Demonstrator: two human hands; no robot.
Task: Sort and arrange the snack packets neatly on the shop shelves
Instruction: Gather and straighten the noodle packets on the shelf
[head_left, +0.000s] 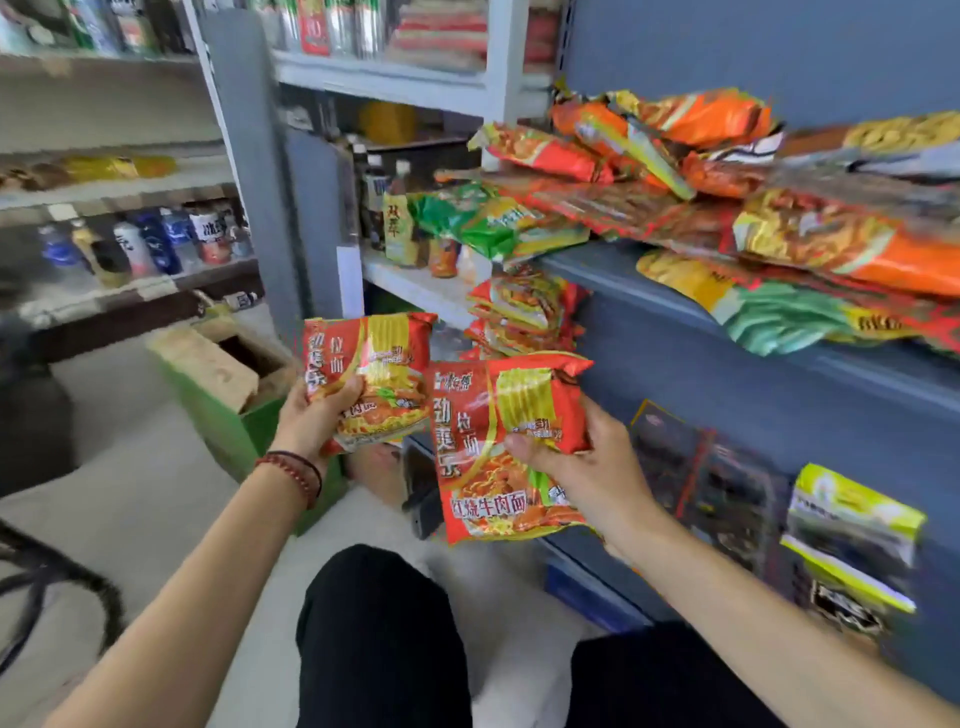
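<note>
— What sits in our left grip (317, 415)?
— A glossy red noodle packet (371, 364), flat and crinkled. Our fingers curl round its lower edge. Our right grip (582, 467) is clamped on a second red packet (493, 457) with the same print, thumb pressed on its face. We hold both in the air, just beside each other, below the shelf front.
— And around us?
— The grey-blue metal shelf (675, 332) carries a loose heap of orange and red packets (675, 171), some hanging over its edge. A green packet (483, 218) lies at its left end, with bottles (395, 208) standing beside it. An open cardboard box (223, 374) sits on the floor beyond our left wrist.
</note>
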